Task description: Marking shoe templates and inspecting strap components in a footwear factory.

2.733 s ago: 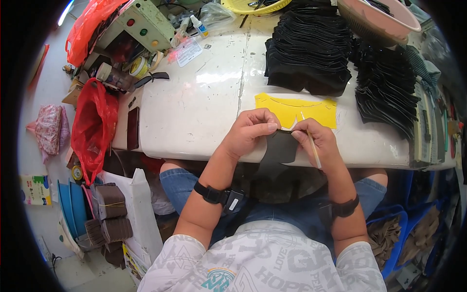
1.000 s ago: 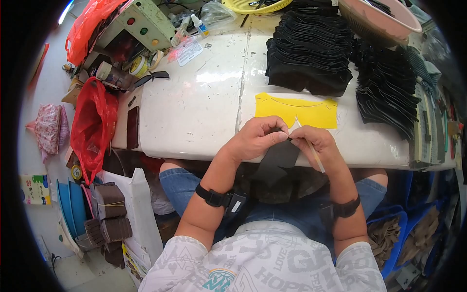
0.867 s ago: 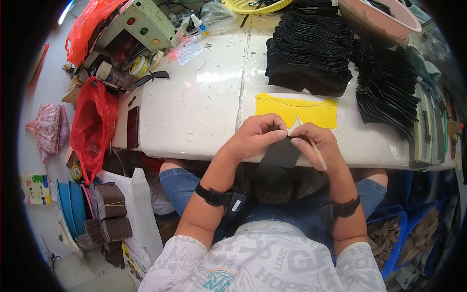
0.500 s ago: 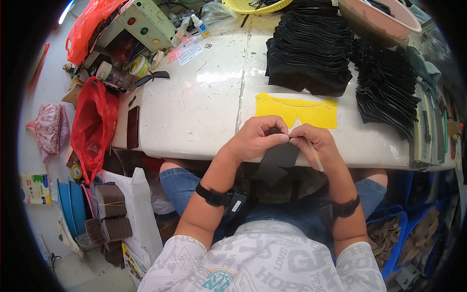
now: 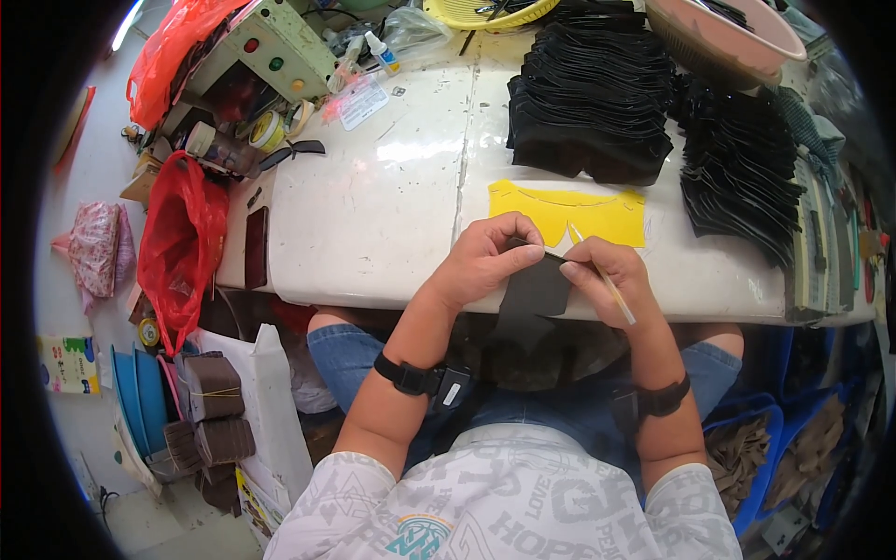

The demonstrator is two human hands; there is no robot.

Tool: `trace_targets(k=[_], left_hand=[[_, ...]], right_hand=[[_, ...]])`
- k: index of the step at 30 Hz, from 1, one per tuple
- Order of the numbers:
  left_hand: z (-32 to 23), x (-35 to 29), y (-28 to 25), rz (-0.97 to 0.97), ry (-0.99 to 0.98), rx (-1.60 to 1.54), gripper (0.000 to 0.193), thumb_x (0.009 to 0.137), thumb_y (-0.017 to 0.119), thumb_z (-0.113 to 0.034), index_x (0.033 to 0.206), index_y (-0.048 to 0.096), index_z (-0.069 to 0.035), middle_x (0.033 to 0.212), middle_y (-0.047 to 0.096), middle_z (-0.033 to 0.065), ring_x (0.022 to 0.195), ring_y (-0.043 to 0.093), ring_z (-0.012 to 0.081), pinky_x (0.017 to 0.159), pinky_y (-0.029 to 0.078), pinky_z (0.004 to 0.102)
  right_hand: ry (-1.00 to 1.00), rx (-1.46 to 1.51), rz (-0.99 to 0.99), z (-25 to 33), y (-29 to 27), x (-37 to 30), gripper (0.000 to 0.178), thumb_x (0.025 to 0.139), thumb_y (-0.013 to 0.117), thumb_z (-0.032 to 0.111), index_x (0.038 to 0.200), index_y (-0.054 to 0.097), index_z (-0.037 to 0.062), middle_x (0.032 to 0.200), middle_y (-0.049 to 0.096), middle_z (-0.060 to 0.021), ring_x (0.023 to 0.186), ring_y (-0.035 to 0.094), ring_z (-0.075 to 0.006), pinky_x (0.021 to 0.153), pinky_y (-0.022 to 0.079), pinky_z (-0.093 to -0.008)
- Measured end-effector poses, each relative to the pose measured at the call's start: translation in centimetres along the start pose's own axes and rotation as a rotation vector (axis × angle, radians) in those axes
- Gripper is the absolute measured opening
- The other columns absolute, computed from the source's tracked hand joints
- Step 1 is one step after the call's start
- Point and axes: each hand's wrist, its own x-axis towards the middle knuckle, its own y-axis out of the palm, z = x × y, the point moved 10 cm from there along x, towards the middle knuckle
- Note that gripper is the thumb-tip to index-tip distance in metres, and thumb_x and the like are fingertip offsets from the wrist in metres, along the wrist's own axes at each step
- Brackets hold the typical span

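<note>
Left hand [image 5: 490, 254] grip: thumb and forefinger together, clamped on the upper edge of a flat, flexible, dark-grey sheet [image 5: 534, 291]. Right hand [image 5: 609, 269] grip: clamped on the same edge and a slender, pale stick [image 5: 616, 299]. The sheet hangs at 6 o'clock from the two grips — neither clearly nearer — long axis roughly 12-to-6, at the white bench's [image 5: 373, 215] near edge. Containers: yellow plastic basket [image 5: 467, 24], between 11 and 12, dark articles inside; pink plastic basket [image 5: 775, 42], 1 o'clock, dark strips; blue bin [image 5: 771, 448], between 4 and 5, crumpled brown pieces.
</note>
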Motion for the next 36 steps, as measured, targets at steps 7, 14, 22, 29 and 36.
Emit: trace_targets(k=[7,14,22,29,36], left_hand=[[-0.1,-0.1,0.0,-0.024,0.010,0.042,0.011,0.094,0.068,-0.012,0.097,0.063,-0.003,0.090,0.062,-0.0018,0.082,0.055,0.0045,0.073,0.046,0.0205],[-0.2,-0.3,-0.3,-0.033,-0.004,-0.021,0.009,0.093,0.066,-0.010,0.097,0.064,-0.002,0.092,0.064,-0.0005,0.085,0.057,0.0065,0.078,0.047,0.0218],[-0.1,-0.4,-0.5,-0.014,-0.003,0.007,0.007,0.092,0.065,-0.007,0.095,0.065,-0.001,0.093,0.066,0.0020,0.088,0.058,0.0096,0.083,0.047,0.0248],[-0.3,-0.3,-0.5,-0.007,0.027,-0.070,0.008,0.091,0.066,-0.007,0.095,0.066,0.000,0.094,0.067,0.0052,0.088,0.059,0.0118,0.084,0.046,0.0270],[-0.5,-0.2,-0.5,-0.018,0.074,-0.193,0.007,0.091,0.065,-0.008,0.091,0.059,-0.005,0.094,0.063,0.0058,0.090,0.056,0.0121,0.086,0.045,0.0267]], right_hand=[[0.009,0.085,0.018,0.0,0.1,-0.2,0.007,0.088,0.067,0.005,0.084,0.064,0.0008,0.068,0.060,-0.0042,0.063,0.055,-0.0130,0.060,0.043,-0.0262],[0.079,0.136,-0.004,-0.2,0.2,0.0,0.007,0.091,0.062,0.005,0.089,0.065,-0.0002,0.071,0.060,-0.0042,0.064,0.056,-0.0114,0.061,0.044,-0.0248],[-0.018,0.021,0.057,0.4,0.4,0.1,0.003,0.092,0.061,0.002,0.093,0.064,0.0006,0.072,0.060,-0.0066,0.065,0.057,-0.0138,0.063,0.047,-0.0265],[0.027,0.064,0.009,0.0,0.2,0.1,0.002,0.092,0.061,0.001,0.092,0.063,0.0010,0.073,0.061,-0.0059,0.065,0.059,-0.0138,0.063,0.047,-0.0260],[0.032,0.066,0.012,-0.1,0.1,0.1,0.003,0.092,0.060,0.001,0.093,0.063,0.0001,0.074,0.061,-0.0055,0.065,0.060,-0.0133,0.063,0.047,-0.0256]])
